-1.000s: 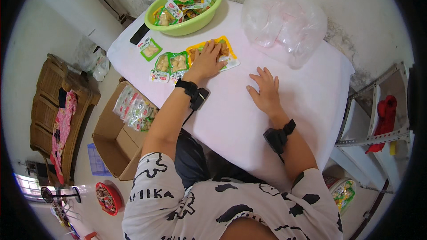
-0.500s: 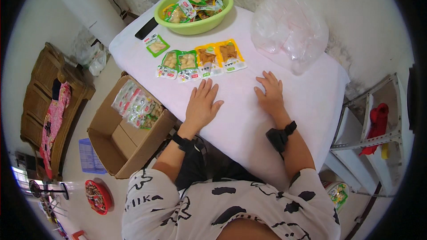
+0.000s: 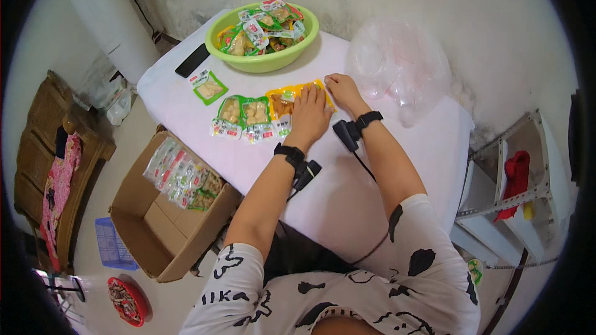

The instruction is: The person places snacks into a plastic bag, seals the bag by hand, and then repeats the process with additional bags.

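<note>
My left hand (image 3: pixel 311 118) lies flat over the right one of two yellow-edged snack packets (image 3: pixel 282 107), its fingers stretched out and slightly spread. Most of that right packet is covered by the hand. At its far right corner, my right hand (image 3: pixel 344 92) has its fingers closed together on the packet's edge; the fingertips are partly hidden. Left of the yellow pair, two green-edged packets (image 3: pixel 256 111) of pale food lie side by side. A single small green-edged packet (image 3: pixel 210 87) rests farther back, tilted.
A green basin (image 3: pixel 264 62) heaped with packets stands at the back, beside a black phone (image 3: pixel 193 60). A clear plastic bag (image 3: pixel 397 65) sits back right. Left of the table is a cardboard box (image 3: pixel 171 228) holding packets; a metal shelf (image 3: pixel 518 195) stands at right.
Both hands have moved forward from the bare tablecloth to the yellow packets. The left hand now covers the right packet, and the right hand has closed at its corner. The view has shifted slightly.
</note>
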Demonstrator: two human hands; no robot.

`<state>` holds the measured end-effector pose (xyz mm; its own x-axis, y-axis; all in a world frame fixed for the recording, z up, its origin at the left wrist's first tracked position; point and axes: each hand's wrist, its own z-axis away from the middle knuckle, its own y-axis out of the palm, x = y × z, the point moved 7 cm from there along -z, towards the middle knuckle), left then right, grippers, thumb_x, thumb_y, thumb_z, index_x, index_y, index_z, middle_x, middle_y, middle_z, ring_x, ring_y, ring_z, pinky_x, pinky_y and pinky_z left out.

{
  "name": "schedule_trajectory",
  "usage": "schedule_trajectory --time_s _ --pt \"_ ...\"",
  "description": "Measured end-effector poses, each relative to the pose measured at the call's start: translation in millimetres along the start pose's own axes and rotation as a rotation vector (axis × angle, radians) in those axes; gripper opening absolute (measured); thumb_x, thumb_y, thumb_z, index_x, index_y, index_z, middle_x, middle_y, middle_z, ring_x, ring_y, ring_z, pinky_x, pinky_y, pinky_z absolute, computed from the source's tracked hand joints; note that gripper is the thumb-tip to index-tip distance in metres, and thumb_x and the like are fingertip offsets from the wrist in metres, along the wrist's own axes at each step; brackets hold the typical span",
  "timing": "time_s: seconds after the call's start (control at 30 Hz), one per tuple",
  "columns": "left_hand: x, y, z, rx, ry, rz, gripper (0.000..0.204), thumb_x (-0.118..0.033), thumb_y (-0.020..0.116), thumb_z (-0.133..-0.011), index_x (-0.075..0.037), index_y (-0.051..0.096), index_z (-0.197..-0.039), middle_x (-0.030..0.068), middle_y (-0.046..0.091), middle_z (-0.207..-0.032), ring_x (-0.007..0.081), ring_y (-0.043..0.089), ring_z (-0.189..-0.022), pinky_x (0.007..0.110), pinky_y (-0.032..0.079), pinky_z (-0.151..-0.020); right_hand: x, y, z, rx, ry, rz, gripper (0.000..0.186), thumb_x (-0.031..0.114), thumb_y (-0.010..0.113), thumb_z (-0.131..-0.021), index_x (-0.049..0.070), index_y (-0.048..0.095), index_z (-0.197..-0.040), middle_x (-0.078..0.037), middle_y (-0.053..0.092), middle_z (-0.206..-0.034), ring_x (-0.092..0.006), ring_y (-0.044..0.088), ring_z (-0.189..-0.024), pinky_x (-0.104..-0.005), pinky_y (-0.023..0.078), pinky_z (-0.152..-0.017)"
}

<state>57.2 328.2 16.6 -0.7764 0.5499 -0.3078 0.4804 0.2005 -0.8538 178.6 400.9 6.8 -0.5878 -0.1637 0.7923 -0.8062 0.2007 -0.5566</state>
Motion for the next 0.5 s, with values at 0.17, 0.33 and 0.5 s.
schedule_trajectory --time_s 0.17,0.33,0.5 --pt "0 15 2 0.065 0.073 -0.058 0.057 -0.030 0.056 -0.083 -0.004 0.041 -0.131 0.0200 0.034 -0.140 0.0366 0.027 -0.132 0.050 0.026 -0.105 -46 20 -39 0.160 0.171 0.029 0.034 0.032 0.061 -0.077 -0.001 0.068 -0.084 -0.021 0.064 -0.075 -0.0340 0.063 -0.073 -0.0378 0.049 -0.069" --pt "4 11 2 0.104 0.023 -0.042 0.058 -0.033 0.056 -0.084 -0.004 0.040 -0.132 0.0192 0.033 -0.140 0.0353 0.025 -0.133 0.047 0.024 -0.106 -27 21 -37 0.462 0.314 -0.058 0.034 0.028 0.063 -0.078 0.000 0.058 -0.059 -0.010 0.054 -0.053 -0.0179 0.047 -0.044 -0.0322 0.037 -0.043" --pt "6 17 0 0.115 0.026 -0.049 0.060 -0.035 0.056 -0.085 -0.003 0.038 -0.133 0.0197 0.031 -0.141 0.0352 0.024 -0.133 0.046 0.023 -0.108 -10 18 -27 0.553 0.551 -0.138 0.035 0.026 0.064 -0.080 0.010 0.045 -0.055 0.001 0.040 -0.049 -0.0088 0.029 -0.039 -0.0259 0.023 -0.037"
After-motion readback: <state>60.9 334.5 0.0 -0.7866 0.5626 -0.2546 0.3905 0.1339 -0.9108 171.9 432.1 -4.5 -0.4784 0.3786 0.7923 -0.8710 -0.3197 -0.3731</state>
